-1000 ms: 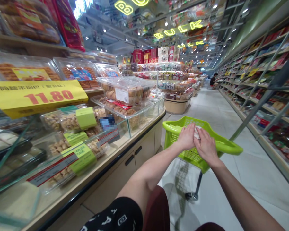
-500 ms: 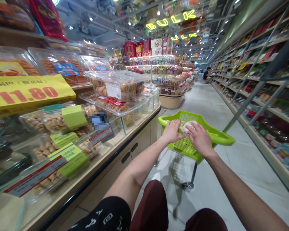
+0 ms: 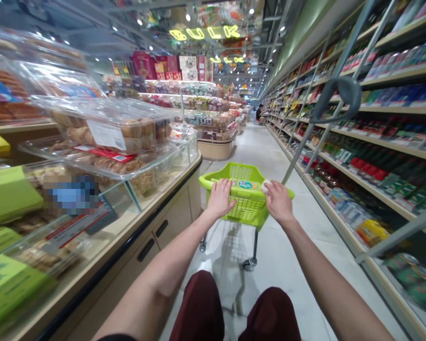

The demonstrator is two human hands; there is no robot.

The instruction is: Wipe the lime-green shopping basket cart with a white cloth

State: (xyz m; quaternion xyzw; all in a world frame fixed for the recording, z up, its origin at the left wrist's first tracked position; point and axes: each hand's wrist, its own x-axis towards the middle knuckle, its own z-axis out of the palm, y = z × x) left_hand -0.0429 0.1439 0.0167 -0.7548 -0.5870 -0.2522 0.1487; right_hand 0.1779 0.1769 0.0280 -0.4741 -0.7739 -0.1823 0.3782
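A green basket cart (image 3: 250,208) on casters stands in front of my knees, with a coloured label (image 3: 247,184) on its near rim. My left hand (image 3: 220,199) rests on the rim at the left, fingers over the edge and thumb apart from them. At the right end of the rim is my right hand (image 3: 277,201), its fingers closed round a crumpled white item (image 3: 266,185), perhaps tissue. The grey pole handle (image 3: 307,137) of the cart leans up to the right, free of both hands.
On the left runs a counter (image 3: 170,208) with clear boxes of baked snacks (image 3: 106,132). Tall shelves (image 3: 404,109) line the right side. Farther ahead are a round-cornered display (image 3: 216,147) and a person (image 3: 259,113) low beside the shelves.
The view has turned right and moved along the counter. My hands have moved apart on the rim, uncovering the label, and the white item has gone right with my right hand.
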